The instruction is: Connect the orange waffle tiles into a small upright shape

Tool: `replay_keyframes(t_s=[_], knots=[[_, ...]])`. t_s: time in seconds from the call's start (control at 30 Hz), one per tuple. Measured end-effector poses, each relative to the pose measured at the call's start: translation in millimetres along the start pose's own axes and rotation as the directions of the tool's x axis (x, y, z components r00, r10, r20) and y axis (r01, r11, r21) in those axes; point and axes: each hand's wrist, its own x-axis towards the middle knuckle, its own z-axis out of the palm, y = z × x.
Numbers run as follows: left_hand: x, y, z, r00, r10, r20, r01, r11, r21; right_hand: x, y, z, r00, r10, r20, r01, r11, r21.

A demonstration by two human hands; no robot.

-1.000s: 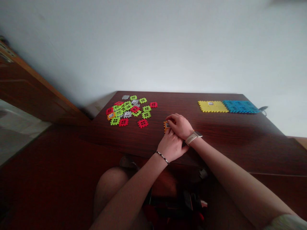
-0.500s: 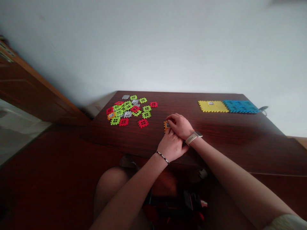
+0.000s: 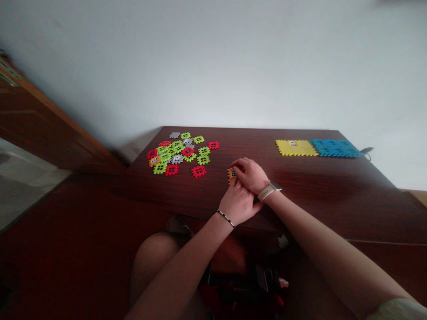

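Note:
Near the front middle of the table, my two hands overlap above an orange interlocking building piece point(image 3: 230, 177) with a white window lattice. My right hand point(image 3: 252, 174), with a watch at the wrist, lies across my left with its fingers curled down on the piece. Below it is my left hand point(image 3: 236, 203), with a beaded bracelet at the wrist. Its fingers reach under my right hand and are mostly hidden. Only the left edge of the orange piece shows, so I cannot tell what else lies beneath my palms.
A loose heap of green, red, grey and orange pieces point(image 3: 176, 146) spreads over the left of the dark wooden table point(image 3: 247, 141). At the back right lie a yellow baseplate point(image 3: 296, 149) and blue lattice plates point(image 3: 335, 148). A wall point(image 3: 233, 66) stands behind; a wooden door point(image 3: 40, 120) is at left.

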Motion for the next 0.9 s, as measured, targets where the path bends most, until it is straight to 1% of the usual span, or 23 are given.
replay_keyframes(t_s=[0.4, 0.9], knots=[[0.3, 0.7, -1.2, 1.0, -0.007, 0.014, 0.007, 1.0, -0.001, -0.5, -1.6, -0.7, 1.0, 0.0, -0.006, 0.0, 1.0, 0.006], [0.1, -0.8, 1.7, 1.0, 0.01, -0.006, -0.01, 1.0, 0.028, -0.6, 0.3, -0.1, 1.0, -0.005, -0.003, 0.005, 1.0, 0.004]])
